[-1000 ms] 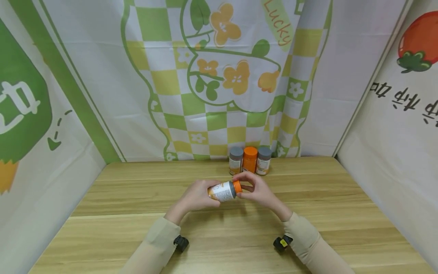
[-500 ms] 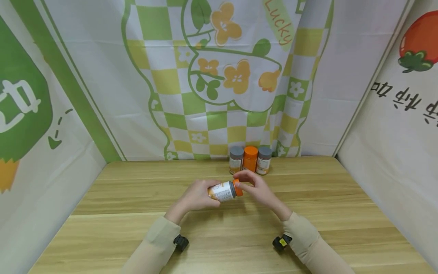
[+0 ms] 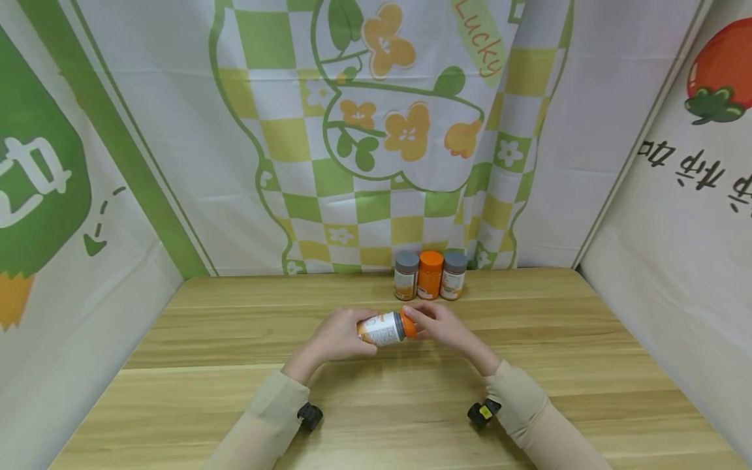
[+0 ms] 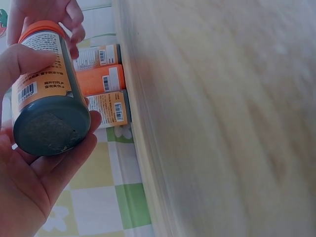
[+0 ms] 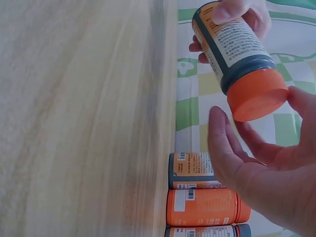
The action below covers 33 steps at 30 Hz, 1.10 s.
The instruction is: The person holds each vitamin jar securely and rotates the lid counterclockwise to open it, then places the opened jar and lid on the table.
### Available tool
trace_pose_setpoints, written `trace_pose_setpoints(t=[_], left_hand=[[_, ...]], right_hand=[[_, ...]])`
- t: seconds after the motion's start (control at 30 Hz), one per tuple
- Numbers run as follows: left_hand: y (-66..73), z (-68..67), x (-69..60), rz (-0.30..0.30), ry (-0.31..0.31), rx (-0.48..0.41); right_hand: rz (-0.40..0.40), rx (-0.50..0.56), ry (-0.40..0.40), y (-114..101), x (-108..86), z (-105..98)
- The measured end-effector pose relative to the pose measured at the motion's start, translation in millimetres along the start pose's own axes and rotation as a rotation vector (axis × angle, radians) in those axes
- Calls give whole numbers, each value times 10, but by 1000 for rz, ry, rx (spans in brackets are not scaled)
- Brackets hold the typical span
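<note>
My left hand (image 3: 341, 334) grips a white-and-orange labelled bottle (image 3: 380, 329) around its body, tilted on its side above the table. Its dark base (image 4: 52, 126) faces the left wrist camera, with the thumb across the label. An orange cap (image 3: 408, 324) sits on the bottle's right end, beside a dark grey neck band (image 5: 249, 66). My right hand (image 3: 443, 326) pinches that cap: in the right wrist view the thumb touches one side and a fingertip the underside. The index finger (image 5: 219, 133) stands apart from the cap.
At the table's (image 3: 235, 405) back edge three bottles stand in a row: a grey-capped one (image 3: 406, 275), an orange one (image 3: 430, 275) and another grey-capped one (image 3: 453, 277). A patterned curtain (image 3: 376, 215) hangs right behind them.
My right hand has turned about the cap: its thumb went from the lower side to the upper side, and its fingers came down. The left hand and bottle have stayed nearly still.
</note>
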State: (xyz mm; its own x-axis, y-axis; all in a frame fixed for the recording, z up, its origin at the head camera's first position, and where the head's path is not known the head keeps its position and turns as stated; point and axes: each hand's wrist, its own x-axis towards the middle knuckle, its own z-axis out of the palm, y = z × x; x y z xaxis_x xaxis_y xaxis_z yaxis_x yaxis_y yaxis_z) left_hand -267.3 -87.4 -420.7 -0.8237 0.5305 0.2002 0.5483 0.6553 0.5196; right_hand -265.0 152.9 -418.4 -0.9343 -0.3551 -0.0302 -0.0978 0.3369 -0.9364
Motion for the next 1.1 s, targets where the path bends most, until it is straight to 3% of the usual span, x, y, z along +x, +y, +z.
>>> trace_pose_setpoints(t=[0.27, 0.77, 1.1], left_hand=[[5, 0, -4, 5, -7, 20], [-14, -6, -5, -25, -8, -52], [-20, -1, 1, -12, -16, -124]], right_hand=[[59, 0, -39, -34, -15, -25], [-9, 64, -56, -50, -39, -41], [-61, 79, -67, -47, -52, -64]])
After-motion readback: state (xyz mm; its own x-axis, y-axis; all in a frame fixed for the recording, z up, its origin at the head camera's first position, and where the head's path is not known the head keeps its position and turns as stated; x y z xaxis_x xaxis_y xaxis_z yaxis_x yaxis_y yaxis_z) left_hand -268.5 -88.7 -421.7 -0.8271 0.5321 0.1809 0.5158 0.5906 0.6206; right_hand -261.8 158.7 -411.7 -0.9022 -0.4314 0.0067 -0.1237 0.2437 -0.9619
